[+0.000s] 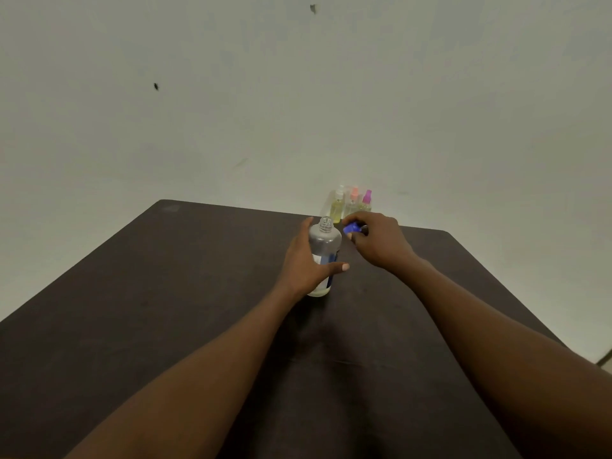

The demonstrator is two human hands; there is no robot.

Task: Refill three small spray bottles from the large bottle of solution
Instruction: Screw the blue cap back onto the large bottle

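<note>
**Large bottle uncapped, cap in the right hand**

The large bottle (324,250) stands upright near the middle of the dark desk (165,293), its threaded neck bare and open at the top; a little pale liquid shows at its base, and a white and blue label wraps its lower body. The left hand (306,266) grips the bottle from its left side, fingers (306,226) curled behind it and the thumb across the front of the label, so the hand is clamped on the bottle. The right hand (377,240) hovers just to the right of the bottle's neck, its fingers pinched together on a small blue cap (351,228); the cap sits apart from the neck, not on it. At the far edge of the desk, against the pale wall (298,94), three small spray bottles (351,203) stand upright in a tight row, touching or nearly so; the left one holds yellowish liquid and has a white top, the middle has an orange-pink top, the right a magenta top; the right hand partly hides their bases. Both bare forearms reach in from the near edge.
</note>
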